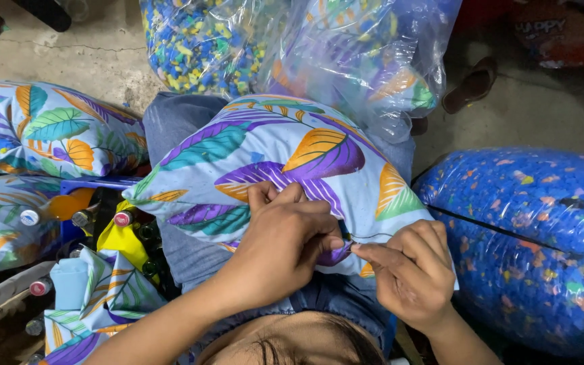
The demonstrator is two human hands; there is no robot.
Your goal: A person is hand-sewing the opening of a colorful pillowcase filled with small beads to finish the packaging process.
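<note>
While both hands worked at its near edge, the scene read as follows.

Cushion: leaf-printed cushion (272, 162), purple, teal and orange on pale cloth, lay across the person's lap on blue denim, its near edge under both hands.

Left hand: left hand (285, 240) curled almost closed, fingertips pinching the cushion's seam edge and pressing it down.

Right hand: right hand (410, 267) closed in a pinch, thumb and forefinger tips together at the seam; a thin dark thread (373, 236) ran from there along the cloth. Needle too small to make out.

Left side: finished cushions (49, 128) of the same print lay on the floor, with a blue crate of thread spools (79, 216) and a yellow cloth scrap (119, 240) beside the knee.

Ahead: clear plastic bag of blue, yellow and green foam chips (197, 40) stood on concrete; a second bag (373, 61) held printed covers.

Right side: blue-tinted sack of foam chips (528, 236) lay just beside the lap. A brown sandal (471, 84) sat beyond it.
</note>
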